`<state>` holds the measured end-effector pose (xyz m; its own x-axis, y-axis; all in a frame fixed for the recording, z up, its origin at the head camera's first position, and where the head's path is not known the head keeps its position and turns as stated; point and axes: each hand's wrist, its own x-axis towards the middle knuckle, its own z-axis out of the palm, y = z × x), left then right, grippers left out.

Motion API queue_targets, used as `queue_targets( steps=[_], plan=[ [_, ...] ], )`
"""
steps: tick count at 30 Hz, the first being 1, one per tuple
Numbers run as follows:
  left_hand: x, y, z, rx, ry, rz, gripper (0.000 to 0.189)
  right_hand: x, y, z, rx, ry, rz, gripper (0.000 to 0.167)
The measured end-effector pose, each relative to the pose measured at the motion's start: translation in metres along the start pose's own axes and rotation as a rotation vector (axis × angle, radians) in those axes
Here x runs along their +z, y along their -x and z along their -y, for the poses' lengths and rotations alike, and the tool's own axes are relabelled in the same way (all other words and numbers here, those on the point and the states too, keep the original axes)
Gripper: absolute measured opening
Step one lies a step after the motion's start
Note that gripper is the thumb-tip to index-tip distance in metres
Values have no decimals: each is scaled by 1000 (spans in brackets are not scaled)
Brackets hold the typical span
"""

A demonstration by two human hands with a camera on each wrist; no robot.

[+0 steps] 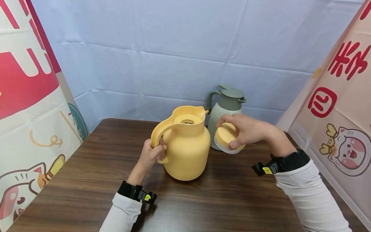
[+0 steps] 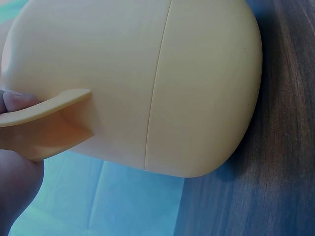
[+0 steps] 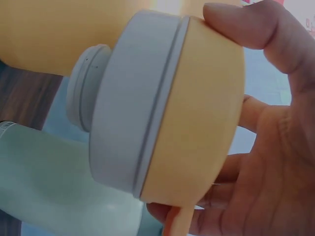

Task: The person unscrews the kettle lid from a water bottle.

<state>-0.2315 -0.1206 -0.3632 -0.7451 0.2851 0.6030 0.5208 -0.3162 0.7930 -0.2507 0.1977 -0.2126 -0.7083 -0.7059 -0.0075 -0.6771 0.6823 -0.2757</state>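
A yellow thermos jug [image 1: 186,151] stands upright on the table, its mouth uncovered at the top. My left hand [image 1: 150,153] grips the jug's handle [image 2: 54,105], the fingers curled round it. To the right of the jug, my right hand [image 1: 246,130] holds the jug's lid [image 1: 227,135] in the air between thumb and fingers. In the right wrist view the lid [image 3: 192,113] shows a yellow upper part, a grey-white lower part and a narrow round plug at its end. Behind the lid stands a green thermos jug [image 1: 223,111], partly hidden by it.
The dark wooden table [image 1: 203,206] reaches back to a pale blue cloth [image 1: 174,64]. Printed cloths with cartoon figures hang at the left [image 1: 26,135] and right [image 1: 333,109] sides.
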Motion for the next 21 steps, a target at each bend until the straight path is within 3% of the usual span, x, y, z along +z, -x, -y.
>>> queue_targets(
  steps=[7,14,21],
  plan=[
    [1,0,0,1,-1,-3,22,14,2,-7,82,-9,31,57],
    [0,0,-1,6,-8,-8,23,26,1,-14,76,1,41,60],
    [0,0,0,1,-5,-2,23,39,2,-15,194,0,142,66]
  ],
)
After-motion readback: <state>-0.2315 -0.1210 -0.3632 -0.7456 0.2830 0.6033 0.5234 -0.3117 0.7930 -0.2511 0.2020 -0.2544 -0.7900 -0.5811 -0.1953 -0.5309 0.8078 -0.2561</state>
